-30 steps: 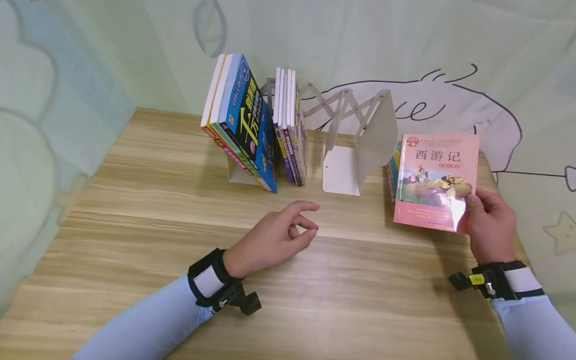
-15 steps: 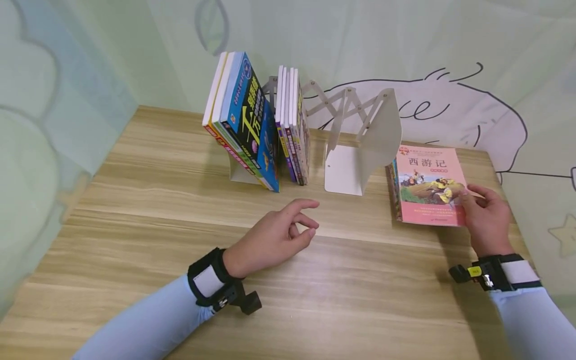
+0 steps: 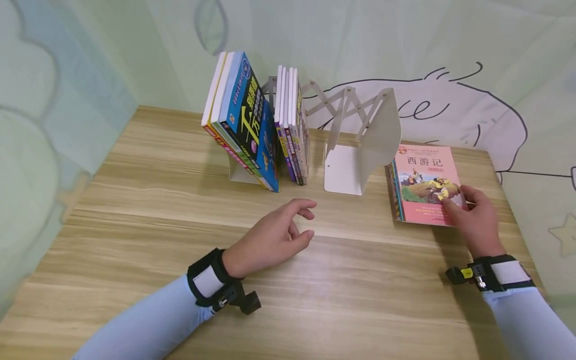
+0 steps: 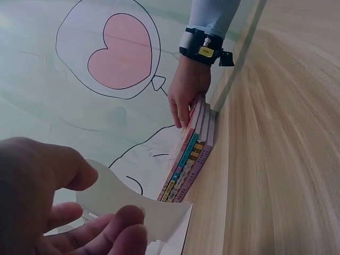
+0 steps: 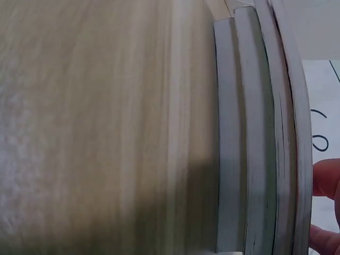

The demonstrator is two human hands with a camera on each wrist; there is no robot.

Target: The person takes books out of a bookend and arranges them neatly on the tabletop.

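Observation:
A pink-covered book [image 3: 427, 185] lies flat on top of a small stack of books [image 4: 188, 170] at the table's right back. My right hand [image 3: 477, 215] is at the book's right edge, thumb resting on the cover and fingers beside it. In the right wrist view, fingertips [image 5: 325, 178] show on the cover side of the stack's page edges [image 5: 260, 133]. My left hand [image 3: 272, 240] hovers over the middle of the table, fingers loosely bent, holding nothing. Behind it stands a white folding bookend rack [image 3: 378, 130].
Large books [image 3: 243, 120] lean in the rack's left section. Several thinner books [image 3: 290, 125] stand upright beside them. The rack's right section shows its bare base plate [image 3: 343, 172]. Wooden table [image 3: 342, 290] spreads in front; a printed cloth [image 3: 288, 35] hangs behind.
The pink book has come down from a raised, tilted position to lie flat on the stack. My right hand has shifted left onto its cover. The left hand has barely moved.

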